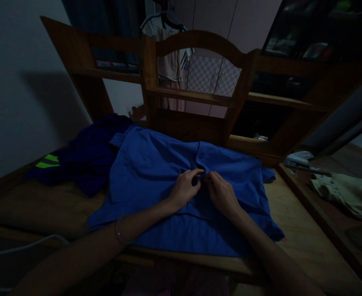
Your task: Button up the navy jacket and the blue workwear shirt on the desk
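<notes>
A blue button-up shirt (150,164) lies spread sideways over the wooden table. At the middle of its front opening, my left hand (185,187) pinches the edge of the cloth between thumb and fingers. Right beside it, my right hand (222,191) grips the facing edge of the same opening, its fingertips almost meeting those of my left. The cloth is lifted slightly and puckered between the two. Whether a button sits between my fingertips is too dark to make out. A small round button (201,156) shows on the placket just beyond my hands.
A crumpled dark blue garment (88,152) with a yellow-green strip lies left of the shirt. Wooden shelving (196,98) rises behind the table (304,222). Folded pale cloth (347,193) rests on a lower surface at right. A white cable (42,239) runs at the left front.
</notes>
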The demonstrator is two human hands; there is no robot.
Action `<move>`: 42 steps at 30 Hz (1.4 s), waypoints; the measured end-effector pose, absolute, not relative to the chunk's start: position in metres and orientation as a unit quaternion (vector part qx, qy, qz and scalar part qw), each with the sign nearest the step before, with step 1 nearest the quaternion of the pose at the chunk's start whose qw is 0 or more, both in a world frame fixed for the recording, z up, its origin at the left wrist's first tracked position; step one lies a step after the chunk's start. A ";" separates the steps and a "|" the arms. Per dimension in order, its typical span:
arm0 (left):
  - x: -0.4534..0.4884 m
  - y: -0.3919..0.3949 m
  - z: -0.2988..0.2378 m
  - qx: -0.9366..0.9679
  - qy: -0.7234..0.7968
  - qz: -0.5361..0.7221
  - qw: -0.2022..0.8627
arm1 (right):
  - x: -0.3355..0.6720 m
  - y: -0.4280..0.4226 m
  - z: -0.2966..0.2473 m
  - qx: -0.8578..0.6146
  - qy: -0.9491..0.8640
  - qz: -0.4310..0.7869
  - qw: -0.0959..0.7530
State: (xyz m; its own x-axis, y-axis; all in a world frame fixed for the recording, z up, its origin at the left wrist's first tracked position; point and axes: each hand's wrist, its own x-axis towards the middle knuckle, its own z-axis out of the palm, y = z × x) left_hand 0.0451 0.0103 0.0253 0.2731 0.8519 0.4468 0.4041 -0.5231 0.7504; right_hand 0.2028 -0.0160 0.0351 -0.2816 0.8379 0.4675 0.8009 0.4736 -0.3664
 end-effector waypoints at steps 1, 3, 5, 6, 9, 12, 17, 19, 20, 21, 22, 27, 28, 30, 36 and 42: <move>0.045 0.011 0.025 0.748 0.414 0.442 0.272 | 0.204 -0.015 0.035 -0.508 -0.798 0.046 0.321; 0.045 0.012 0.024 0.731 0.410 0.454 0.302 | 0.207 -0.013 0.037 -0.501 -0.794 0.075 0.336; 0.045 0.013 0.023 0.715 0.410 0.464 0.324 | 0.209 -0.012 0.038 -0.495 -0.790 0.101 0.348; 0.045 0.013 0.023 0.711 0.410 0.466 0.331 | 0.210 -0.012 0.039 -0.493 -0.787 0.112 0.354; 0.044 0.016 0.022 0.710 0.413 0.460 0.337 | 0.211 -0.013 0.041 -0.494 -0.777 0.140 0.364; 0.043 0.018 0.021 0.710 0.415 0.456 0.341 | 0.212 -0.013 0.042 -0.500 -0.765 0.154 0.375; 0.044 0.017 0.022 0.699 0.417 0.465 0.348 | 0.213 -0.012 0.042 -0.514 -0.751 0.129 0.394; 0.044 0.017 0.024 0.695 0.417 0.468 0.351 | 0.212 -0.012 0.042 -0.516 -0.751 0.110 0.397; 0.045 0.017 0.024 0.692 0.417 0.470 0.355 | 0.212 -0.012 0.042 -0.516 -0.751 0.103 0.398; 0.045 0.017 0.024 0.688 0.416 0.472 0.361 | 0.211 -0.012 0.042 -0.516 -0.752 0.098 0.398; 0.045 0.017 0.024 0.684 0.414 0.475 0.367 | 0.211 -0.012 0.042 -0.515 -0.753 0.095 0.398; 0.044 0.024 0.017 0.650 0.408 0.490 0.413 | 0.210 -0.013 0.041 -0.510 -0.761 0.088 0.391; 0.044 0.025 0.016 0.639 0.411 0.490 0.429 | 0.210 -0.013 0.040 -0.508 -0.762 0.088 0.391; 0.042 0.027 0.014 0.607 0.413 0.485 0.474 | 0.211 -0.013 0.040 -0.505 -0.763 0.085 0.394; 0.041 0.027 0.021 0.501 0.391 0.466 0.615 | 0.210 -0.014 0.042 -0.503 -0.766 0.086 0.391; 0.024 0.035 0.041 0.467 0.376 0.509 0.617 | 0.202 -0.026 0.048 -0.472 -0.820 0.073 0.316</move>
State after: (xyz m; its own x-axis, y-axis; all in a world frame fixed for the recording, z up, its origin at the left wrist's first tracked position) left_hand 0.0242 0.0352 0.0414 0.1981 0.9801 0.0114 -0.2763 0.0447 0.9600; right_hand 0.2019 -0.0255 0.0480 -0.3543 0.8204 0.4487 0.7281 0.5431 -0.4182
